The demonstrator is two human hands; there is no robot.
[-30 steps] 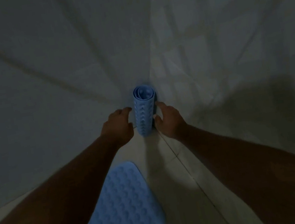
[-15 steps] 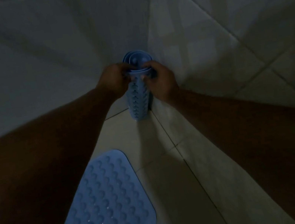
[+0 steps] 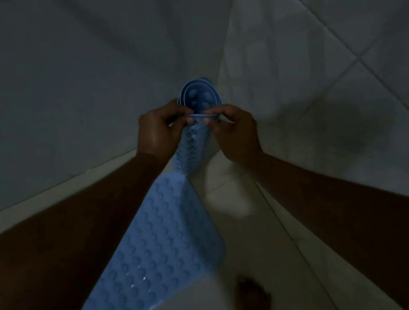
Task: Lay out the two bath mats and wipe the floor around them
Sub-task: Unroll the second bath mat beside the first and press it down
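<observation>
A rolled blue bath mat (image 3: 198,99) stands upright in the corner where two tiled walls meet. Suction cups show inside its open top. My left hand (image 3: 158,130) and my right hand (image 3: 234,131) both pinch the roll's loose outer edge near the top, one on each side. A second blue bath mat (image 3: 147,256) with a bumpy surface lies flat on the pale floor, running from the foot of the roll toward the lower left. My left forearm hides part of it.
Grey tiled walls (image 3: 316,55) close in on the left and right of the corner. Pale floor tiles (image 3: 253,241) lie to the right of the flat mat. A bare foot (image 3: 252,301) shows at the bottom centre. The room is dim.
My hands rose from the roll's sides to its top edge and now pinch the outer flap. The view has moved closer and tilted down, with the flat mat filling more of it.
</observation>
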